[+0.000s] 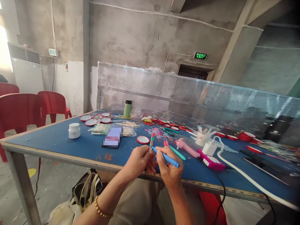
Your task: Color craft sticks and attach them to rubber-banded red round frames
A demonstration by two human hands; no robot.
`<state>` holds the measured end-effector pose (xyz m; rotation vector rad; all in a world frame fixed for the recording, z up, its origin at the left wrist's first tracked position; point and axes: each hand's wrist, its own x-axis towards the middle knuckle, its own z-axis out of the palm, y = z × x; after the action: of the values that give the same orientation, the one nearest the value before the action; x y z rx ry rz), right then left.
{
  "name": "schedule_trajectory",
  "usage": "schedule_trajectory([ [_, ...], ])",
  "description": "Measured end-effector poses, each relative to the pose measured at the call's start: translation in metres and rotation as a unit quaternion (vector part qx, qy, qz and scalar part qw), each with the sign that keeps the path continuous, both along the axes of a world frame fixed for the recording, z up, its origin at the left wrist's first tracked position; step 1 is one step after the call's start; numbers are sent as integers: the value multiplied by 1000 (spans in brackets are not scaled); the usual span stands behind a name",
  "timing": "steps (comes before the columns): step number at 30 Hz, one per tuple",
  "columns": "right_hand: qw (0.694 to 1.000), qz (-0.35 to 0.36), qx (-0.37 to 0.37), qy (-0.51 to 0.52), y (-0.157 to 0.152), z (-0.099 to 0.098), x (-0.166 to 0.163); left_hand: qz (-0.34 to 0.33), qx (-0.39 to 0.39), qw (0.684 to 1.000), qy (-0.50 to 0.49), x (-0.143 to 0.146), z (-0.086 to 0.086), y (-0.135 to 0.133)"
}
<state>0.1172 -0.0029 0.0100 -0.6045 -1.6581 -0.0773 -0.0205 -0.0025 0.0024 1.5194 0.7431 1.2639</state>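
My left hand (140,158) pinches a thin flat strip (152,140) upright, its upper end coloured red and green. In my right hand (170,165) is a blue marker pen (167,157), its tip end pointing at the strip close to the left fingers. Both hands are over the table's front edge. Just beyond them lies a round red-rimmed disc (142,140). A teal marker (177,153) and a pink glue gun (187,148) rest to the right of my right hand.
A phone (112,137), a white jar (74,130) and a green bottle (127,108) stand or lie leftward on the blue table (51,139). On the right are a cup of pens (201,138), a magenta box (212,161) and a white cable (246,178). A perforated metal panel (145,87) borders the back.
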Motion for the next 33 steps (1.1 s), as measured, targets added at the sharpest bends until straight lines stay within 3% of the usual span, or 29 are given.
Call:
schedule_trajectory([
  [33,1000,-16,21,-4,1,-1,0,-3,4,1000,0,0,-1,1],
])
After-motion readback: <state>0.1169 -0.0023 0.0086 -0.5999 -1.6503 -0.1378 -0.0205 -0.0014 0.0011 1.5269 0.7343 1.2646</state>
